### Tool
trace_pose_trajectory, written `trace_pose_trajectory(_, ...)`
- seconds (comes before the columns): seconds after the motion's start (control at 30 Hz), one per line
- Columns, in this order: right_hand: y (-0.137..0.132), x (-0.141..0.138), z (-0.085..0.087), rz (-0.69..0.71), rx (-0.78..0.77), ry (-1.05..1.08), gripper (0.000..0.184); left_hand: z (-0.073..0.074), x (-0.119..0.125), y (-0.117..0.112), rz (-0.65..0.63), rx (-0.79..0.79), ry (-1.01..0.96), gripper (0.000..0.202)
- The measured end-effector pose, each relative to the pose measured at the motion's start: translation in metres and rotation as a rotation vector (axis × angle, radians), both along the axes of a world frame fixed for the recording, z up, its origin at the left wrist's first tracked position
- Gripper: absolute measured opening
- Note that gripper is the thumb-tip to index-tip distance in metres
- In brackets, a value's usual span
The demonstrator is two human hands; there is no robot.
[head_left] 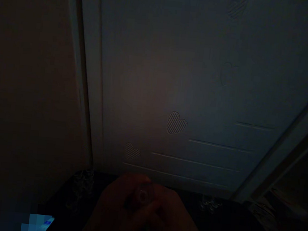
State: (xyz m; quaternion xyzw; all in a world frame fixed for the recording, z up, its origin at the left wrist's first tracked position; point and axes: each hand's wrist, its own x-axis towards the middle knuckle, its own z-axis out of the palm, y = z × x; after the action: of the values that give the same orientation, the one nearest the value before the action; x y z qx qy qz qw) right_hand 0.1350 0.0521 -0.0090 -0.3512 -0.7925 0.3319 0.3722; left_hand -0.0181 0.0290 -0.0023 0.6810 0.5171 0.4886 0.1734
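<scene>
In dim light, both my hands are close together at the bottom middle of the head view. My left hand (115, 199) curls in from the left. From the other side my right hand (173, 210) closes in against it. Between them shows the rounded end of a small object (143, 195) with a pale ring-shaped highlight. Its kind is too dark to tell, and most of it is covered by my fingers. Which hand bears it I cannot make out, but both appear wrapped round it.
A pale panel (152, 79) with embossed hearts and lines stands in front, framed by mouldings. At left is a brownish wall (32, 82). Shiny clear shapes (82, 185) lie on a dark surface, with more glinting shapes (210, 204) at right. A lit bluish patch (38, 222) glows lower left.
</scene>
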Motion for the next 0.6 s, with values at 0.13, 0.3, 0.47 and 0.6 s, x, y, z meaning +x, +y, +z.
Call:
trace_pose_trajectory(0.13, -0.002, 0.000, 0.002, -0.022, -0.004, 0.007, 0.024, 0.002, 0.002, -0.003, 0.020, 0.047, -0.077, 0.023)
trace_pose_trajectory(0.3, -0.008, 0.001, 0.001, -0.095, 0.012, -0.025, 0.020, 0.012, 0.001, -0.004, 0.060, -0.012, -0.237, 0.014)
trace_pose_trajectory(0.47, -0.016, 0.003, -0.005, -0.294, -0.006, 0.194, 0.030, 0.019, -0.002, -0.007, 0.161, -0.054, -0.323, 0.015)
trace_pose_trajectory(0.6, -0.020, 0.006, -0.001, -0.342, -0.104, 0.222, 0.036, 0.020, 0.003, -0.008, 0.182, -0.029, -0.333, 0.016)
